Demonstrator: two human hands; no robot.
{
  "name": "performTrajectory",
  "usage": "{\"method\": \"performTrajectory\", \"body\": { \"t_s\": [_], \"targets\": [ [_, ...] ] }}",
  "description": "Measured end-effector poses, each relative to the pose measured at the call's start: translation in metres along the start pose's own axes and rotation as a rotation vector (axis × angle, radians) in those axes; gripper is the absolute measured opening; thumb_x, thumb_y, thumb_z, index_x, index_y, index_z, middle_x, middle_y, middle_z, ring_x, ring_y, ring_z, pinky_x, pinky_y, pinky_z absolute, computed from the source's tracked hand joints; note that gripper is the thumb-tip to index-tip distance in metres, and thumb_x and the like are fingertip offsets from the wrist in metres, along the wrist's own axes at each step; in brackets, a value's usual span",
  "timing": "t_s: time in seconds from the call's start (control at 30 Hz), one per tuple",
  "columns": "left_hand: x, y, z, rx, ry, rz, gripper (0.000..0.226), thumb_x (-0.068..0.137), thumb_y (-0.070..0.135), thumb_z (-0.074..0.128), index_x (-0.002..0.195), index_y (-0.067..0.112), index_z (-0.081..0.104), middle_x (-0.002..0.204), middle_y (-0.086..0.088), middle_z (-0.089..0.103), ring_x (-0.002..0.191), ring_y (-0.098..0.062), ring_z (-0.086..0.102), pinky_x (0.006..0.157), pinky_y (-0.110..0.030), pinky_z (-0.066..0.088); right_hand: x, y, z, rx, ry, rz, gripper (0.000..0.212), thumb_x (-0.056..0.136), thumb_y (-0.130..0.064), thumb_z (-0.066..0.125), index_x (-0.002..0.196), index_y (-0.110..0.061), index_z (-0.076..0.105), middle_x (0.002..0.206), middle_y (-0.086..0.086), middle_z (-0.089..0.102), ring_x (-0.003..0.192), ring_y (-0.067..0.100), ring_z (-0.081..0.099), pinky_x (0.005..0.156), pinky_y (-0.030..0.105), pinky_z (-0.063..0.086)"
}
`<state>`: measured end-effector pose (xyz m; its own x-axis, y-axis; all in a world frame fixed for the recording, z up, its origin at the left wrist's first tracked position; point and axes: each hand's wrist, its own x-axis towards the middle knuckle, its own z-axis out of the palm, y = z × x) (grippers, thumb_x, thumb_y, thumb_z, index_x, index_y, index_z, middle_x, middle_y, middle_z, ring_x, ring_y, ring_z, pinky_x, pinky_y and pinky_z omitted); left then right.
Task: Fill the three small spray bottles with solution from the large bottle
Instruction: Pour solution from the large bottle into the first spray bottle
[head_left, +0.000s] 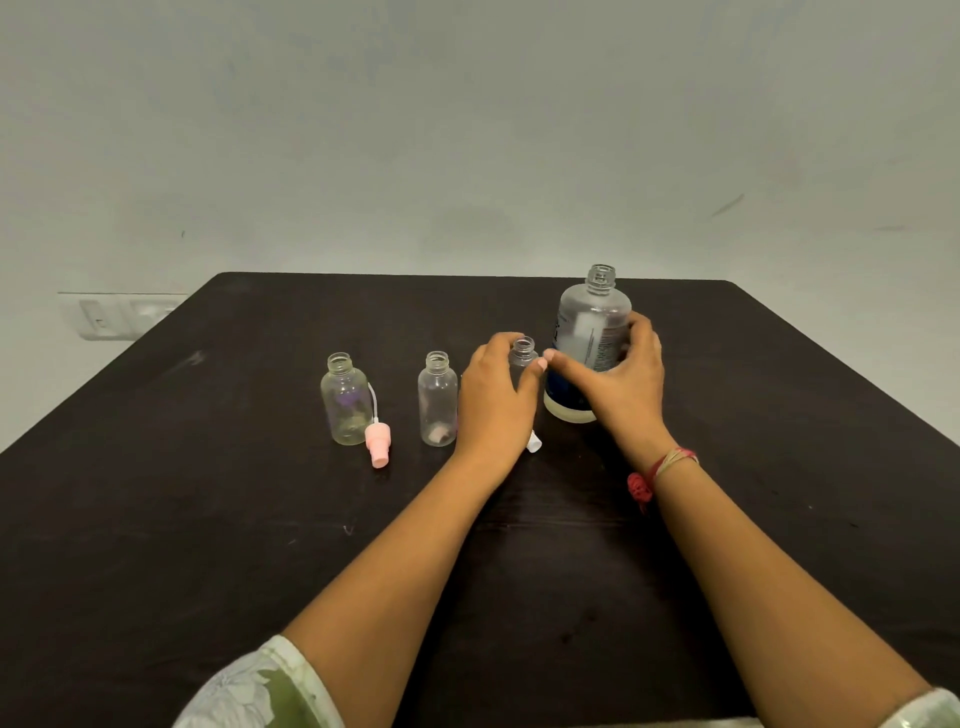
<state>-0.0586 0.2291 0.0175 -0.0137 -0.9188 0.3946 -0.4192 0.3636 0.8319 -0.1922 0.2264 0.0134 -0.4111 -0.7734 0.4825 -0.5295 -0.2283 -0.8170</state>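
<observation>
Three small clear spray bottles stand uncapped in a row on the black table (208, 519). The left small bottle (345, 400) and the middle small bottle (437, 400) stand free. My left hand (493, 400) grips the right small bottle (523, 353), whose neck shows above my fingers. The large clear bottle (587, 332) stands uncapped just right of it, with a little liquid at its base. My right hand (618, 374) wraps round its labelled body.
A pink spray cap (377, 441) with its tube lies beside the left small bottle. A white cap (534, 442) peeks out under my left hand. A wall socket plate (119, 314) sits beyond the table's far left edge.
</observation>
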Motion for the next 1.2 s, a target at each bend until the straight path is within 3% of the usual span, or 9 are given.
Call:
{"method": "performTrajectory", "body": {
  "t_s": [0.1,0.27,0.43,0.53,0.67,0.87,0.97,1.07,1.2],
  "targets": [
    [-0.001,-0.001,0.002,-0.003,-0.018,0.005,0.026,0.095,0.025,0.055,0.120,0.016,0.055,0.116,-0.006,0.060,0.095,-0.026,0.064,0.088,-0.040,0.050,0.001,-0.002,-0.006,0.049,0.042,-0.003,0.073,0.066,-0.039,0.084,0.123,-0.018,0.043,0.120,-0.001,0.041,0.108,0.009,0.045,0.085,0.014,0.037],
    [-0.002,-0.001,0.001,0.020,-0.046,-0.005,0.028,0.097,0.024,0.053,0.124,0.016,0.054,0.120,-0.004,0.058,0.106,-0.018,0.057,0.086,-0.024,0.041,0.010,-0.006,-0.023,0.140,0.150,0.007,0.066,0.068,-0.037,0.080,0.118,-0.017,0.042,0.119,0.004,0.050,0.107,0.015,0.053,0.088,0.024,0.046],
    [-0.002,-0.001,0.002,-0.055,-0.049,-0.021,0.025,0.093,0.027,0.058,0.117,0.019,0.059,0.112,-0.003,0.062,0.098,-0.019,0.062,0.090,-0.038,0.051,0.017,-0.005,-0.037,0.156,0.140,-0.009,0.063,0.075,-0.019,0.078,0.125,-0.011,0.040,0.112,-0.003,0.051,0.099,0.009,0.054,0.075,0.004,0.043],
    [-0.003,-0.001,0.003,-0.074,-0.047,-0.014,0.024,0.093,0.032,0.059,0.114,0.020,0.061,0.110,0.000,0.062,0.096,-0.014,0.061,0.085,-0.038,0.054,0.017,-0.004,-0.039,0.161,0.092,-0.024,0.070,0.076,-0.026,0.079,0.130,-0.015,0.036,0.120,-0.005,0.049,0.108,0.007,0.052,0.084,0.008,0.042],
    [-0.002,-0.003,0.004,-0.099,-0.027,-0.005,0.022,0.092,0.035,0.061,0.107,0.019,0.064,0.107,0.005,0.064,0.093,-0.007,0.060,0.083,-0.024,0.048,0.016,-0.003,-0.039,0.123,0.055,-0.044,0.074,0.076,-0.033,0.078,0.132,-0.016,0.034,0.122,-0.006,0.047,0.113,0.009,0.050,0.085,0.008,0.040],
    [-0.004,-0.003,0.005,-0.102,-0.001,-0.001,0.019,0.091,0.041,0.060,0.099,0.024,0.066,0.095,0.010,0.067,0.085,-0.004,0.062,0.079,-0.035,0.054,0.018,0.002,-0.046,-0.049,-0.014,-0.128,0.072,0.070,-0.036,0.081,0.126,-0.028,0.037,0.127,-0.003,0.049,0.119,0.025,0.049,0.098,0.046,0.046],
    [-0.003,-0.005,0.007,-0.093,0.012,0.002,0.020,0.090,0.043,0.061,0.099,0.025,0.067,0.098,0.008,0.068,0.089,-0.007,0.064,0.082,-0.038,0.053,0.017,0.000,-0.048,-0.102,-0.075,-0.171,0.075,0.069,-0.039,0.082,0.128,-0.026,0.038,0.124,-0.011,0.048,0.120,0.021,0.048,0.098,0.047,0.046],
    [-0.003,-0.006,0.008,-0.089,0.022,-0.002,0.020,0.088,0.044,0.063,0.098,0.027,0.067,0.100,0.007,0.069,0.091,-0.008,0.065,0.082,-0.040,0.053,0.015,0.000,-0.047,-0.147,-0.140,-0.193,0.080,0.068,-0.047,0.080,0.132,-0.026,0.036,0.131,-0.006,0.048,0.122,0.020,0.046,0.100,0.045,0.044],
    [-0.003,-0.004,0.008,-0.108,0.034,0.005,0.022,0.086,0.040,0.067,0.101,0.024,0.067,0.098,0.010,0.069,0.090,-0.004,0.065,0.082,-0.036,0.054,0.010,0.000,-0.043,-0.202,-0.203,-0.222,0.080,0.073,-0.045,0.075,0.137,-0.021,0.034,0.136,-0.003,0.044,0.120,0.011,0.039,0.098,0.031,0.036]
  ]
}}
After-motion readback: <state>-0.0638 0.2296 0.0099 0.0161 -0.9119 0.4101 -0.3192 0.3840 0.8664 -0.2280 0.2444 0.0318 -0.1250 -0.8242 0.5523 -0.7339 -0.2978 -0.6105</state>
